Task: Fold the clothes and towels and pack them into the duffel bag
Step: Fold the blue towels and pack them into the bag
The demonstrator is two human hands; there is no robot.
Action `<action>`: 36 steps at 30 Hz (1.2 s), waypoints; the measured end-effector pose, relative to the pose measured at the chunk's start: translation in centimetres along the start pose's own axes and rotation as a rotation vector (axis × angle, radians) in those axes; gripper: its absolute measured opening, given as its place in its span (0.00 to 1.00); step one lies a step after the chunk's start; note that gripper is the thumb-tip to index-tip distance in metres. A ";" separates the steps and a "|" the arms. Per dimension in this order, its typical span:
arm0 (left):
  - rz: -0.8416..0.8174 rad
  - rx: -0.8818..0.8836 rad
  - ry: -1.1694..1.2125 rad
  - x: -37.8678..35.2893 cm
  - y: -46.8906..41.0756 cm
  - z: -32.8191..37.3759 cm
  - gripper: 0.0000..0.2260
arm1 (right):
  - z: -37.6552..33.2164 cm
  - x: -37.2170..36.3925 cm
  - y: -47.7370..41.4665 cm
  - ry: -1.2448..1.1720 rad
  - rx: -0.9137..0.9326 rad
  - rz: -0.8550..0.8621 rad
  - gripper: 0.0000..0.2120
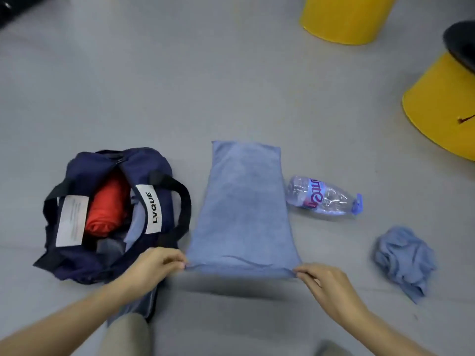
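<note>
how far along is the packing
Done: an orange garment lies in the open bag. In hand: the left hand and right hand pinch the near corners of the flat towel. Left: pack that towel, then fold and pack the crumpled cloth at right.

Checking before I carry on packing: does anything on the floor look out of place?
A plastic bottle lies on its side just right of the flat towel, odd among laundry. Further right, a blue cloth sits crumpled, not yet folded. Nothing looks spilled.

hands (241, 271) pinching blue towel (244, 209), open duffel bag (84, 258)
</note>
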State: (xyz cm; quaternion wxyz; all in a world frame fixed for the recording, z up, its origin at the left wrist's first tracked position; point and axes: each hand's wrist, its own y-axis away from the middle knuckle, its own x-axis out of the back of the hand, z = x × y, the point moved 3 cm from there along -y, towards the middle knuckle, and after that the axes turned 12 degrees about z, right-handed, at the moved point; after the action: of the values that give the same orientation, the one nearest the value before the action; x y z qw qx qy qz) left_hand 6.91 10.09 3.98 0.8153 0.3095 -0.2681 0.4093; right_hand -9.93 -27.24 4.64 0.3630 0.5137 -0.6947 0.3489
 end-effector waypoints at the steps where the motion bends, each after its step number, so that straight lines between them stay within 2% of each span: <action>1: -0.022 0.006 -0.091 -2.0 0.3 -1.7 0.04 | 0.9 -1.9 1.3 -0.004 -0.013 -0.047 0.05; 3: -0.075 -0.020 -0.248 -5.5 1.3 -4.6 0.07 | 2.5 -5.3 3.9 -0.002 -0.022 -0.131 0.05; 5: -0.133 -0.113 -0.372 -8.4 2.5 -6.8 0.11 | 3.8 -8.2 6.5 0.008 0.007 -0.204 0.10; 8: -0.075 -0.344 -0.440 -10.6 3.7 -8.0 0.08 | 4.6 -10.7 9.4 0.022 0.085 -0.314 0.14; 11: -0.042 -0.435 -0.441 -10.7 4.1 -7.8 0.09 | 4.0 -11.1 10.7 0.060 0.180 -0.291 0.24; 13: -0.063 -0.426 -0.422 -10.5 4.0 -7.4 0.09 | 3.4 -11.0 10.6 0.064 0.181 -0.265 0.26; 17: -0.160 -0.312 -0.424 -9.9 3.0 -6.5 0.14 | 3.1 -10.8 8.5 0.044 0.040 -0.328 0.13; 20: -0.337 -0.287 -0.458 -9.7 2.8 -5.5 0.19 | 2.6 -10.6 7.2 0.095 0.062 -0.542 0.12; 22: -0.534 -0.297 -0.501 -10.0 3.0 -5.2 0.17 | 2.0 -10.2 6.7 0.156 0.129 -0.730 0.17; 24: -0.618 -0.301 -0.507 -9.2 2.0 -4.0 0.20 | 1.3 -9.3 4.6 0.176 0.161 -0.821 0.20; 25: -0.583 -0.325 -0.534 -8.4 0.4 -3.1 0.24 | 1.2 -8.8 2.6 0.182 0.163 -0.804 0.21; 27: -0.401 -0.390 -0.590 -6.5 -4.9 -0.8 0.32 | 0.8 -7.8 -3.1 0.214 0.173 -0.688 0.26; 29: -0.176 -0.398 -0.530 -4.5 -11.6 2.1 0.30 | 0.0 -6.9 -9.8 0.203 0.139 -0.528 0.26; 31: -0.031 -0.377 -0.491 -3.1 -18.0 4.9 0.29 | -0.7 -6.4 -16.6 0.103 0.032 -0.364 0.24; 34: 0.090 -0.295 -0.457 -2.2 -25.5 7.2 0.28 | -0.8 -6.7 -25.4 -0.036 -0.114 -0.188 0.22; 36: 0.114 -0.239 -0.444 -2.4 -28.9 7.5 0.28 | 0.5 -7.9 -29.5 0.005 -0.118 -0.184 0.22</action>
State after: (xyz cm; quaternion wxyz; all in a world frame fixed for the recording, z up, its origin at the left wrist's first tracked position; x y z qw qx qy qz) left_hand 28.37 -10.22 -0.89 0.7430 0.2776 -0.5040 0.3419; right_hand 20.20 -30.82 0.89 0.4248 0.5523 -0.6629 0.2740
